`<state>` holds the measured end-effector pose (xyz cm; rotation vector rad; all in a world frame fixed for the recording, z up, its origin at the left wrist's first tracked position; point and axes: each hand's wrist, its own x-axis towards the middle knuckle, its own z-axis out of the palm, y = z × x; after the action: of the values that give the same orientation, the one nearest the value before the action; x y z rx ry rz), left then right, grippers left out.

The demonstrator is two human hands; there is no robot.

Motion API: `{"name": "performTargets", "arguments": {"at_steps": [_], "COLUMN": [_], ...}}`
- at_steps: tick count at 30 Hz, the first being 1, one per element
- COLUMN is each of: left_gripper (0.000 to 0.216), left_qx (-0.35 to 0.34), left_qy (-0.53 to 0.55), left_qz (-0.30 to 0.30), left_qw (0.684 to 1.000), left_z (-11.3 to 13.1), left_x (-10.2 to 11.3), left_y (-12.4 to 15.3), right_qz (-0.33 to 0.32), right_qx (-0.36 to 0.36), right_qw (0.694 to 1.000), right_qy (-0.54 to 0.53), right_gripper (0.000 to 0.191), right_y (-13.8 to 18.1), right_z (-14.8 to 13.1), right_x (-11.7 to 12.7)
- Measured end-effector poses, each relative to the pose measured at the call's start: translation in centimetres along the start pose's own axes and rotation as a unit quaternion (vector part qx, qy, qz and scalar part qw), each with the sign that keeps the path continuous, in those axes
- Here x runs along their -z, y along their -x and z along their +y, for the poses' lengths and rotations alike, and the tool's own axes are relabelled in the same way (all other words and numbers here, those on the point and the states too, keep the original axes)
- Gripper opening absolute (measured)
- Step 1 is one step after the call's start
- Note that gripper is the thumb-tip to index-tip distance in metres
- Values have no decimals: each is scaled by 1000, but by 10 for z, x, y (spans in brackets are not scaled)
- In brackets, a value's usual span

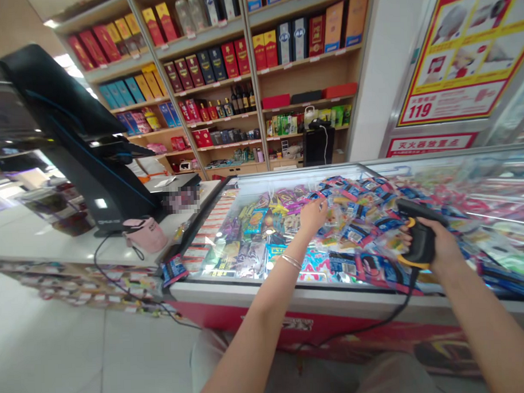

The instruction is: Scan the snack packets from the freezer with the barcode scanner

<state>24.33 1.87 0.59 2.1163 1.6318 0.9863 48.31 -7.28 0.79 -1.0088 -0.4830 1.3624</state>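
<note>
The right hand (443,244) was closed around the scanner (422,243). Left of that grip, the left hand (313,216) adjoined the packets (356,233); its finger closure could not be determined.

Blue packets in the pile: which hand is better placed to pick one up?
Likely the left hand: it is at the edge of the blue packets, while the right hand is occupied gripping the scanner.

Packets (356,233) lie on the display case (231,292) — till (95,151) left, shelves (312,80) behind.
</note>
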Motion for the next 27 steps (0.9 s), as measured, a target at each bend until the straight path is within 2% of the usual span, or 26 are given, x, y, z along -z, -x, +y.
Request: {"name": "performTargets", "arguments": {"at_steps": [4,8,10,13,17,20,22,25,27], "left_gripper": [36,24,19,14,14,14,15,21,27], "left_qx": [-14,4,18,64,157,211,236,251,264], "left_qy": [23,73,89,87,16,-2,4,-9,-67], "left_qz": [62,160,203,264,309,343,371,399,402], "left_qw": [998,984,975,959,938,915,898,882,874], "left_z": [-22,-67,-94,-134,-184,-218,-236,-259,-271], "left_x": [56,117,145,183,228,251,257,254,248], "left_y": [-5,2,10,29,57,78,88,99,103], "right_qz": [-16,-73,-107,-162,-236,-282,-303,-321,-329], "right_qx": [41,64,64,26,-16,-69,-105,-145,-166], "right_qw": [999,995,992,986,970,954,944,931,922], "right_qy": [28,35,32,28,53,78,80,98,118], "right_gripper": [10,11,12,13,16,18,19,20,23], "right_y": [15,27,31,31,30,32,35,38,38], "right_z": [-11,-5,6,34,86,128,154,188,206], "right_x": [-26,-74,-102,-145,-200,-237,-258,-278,-284]}}
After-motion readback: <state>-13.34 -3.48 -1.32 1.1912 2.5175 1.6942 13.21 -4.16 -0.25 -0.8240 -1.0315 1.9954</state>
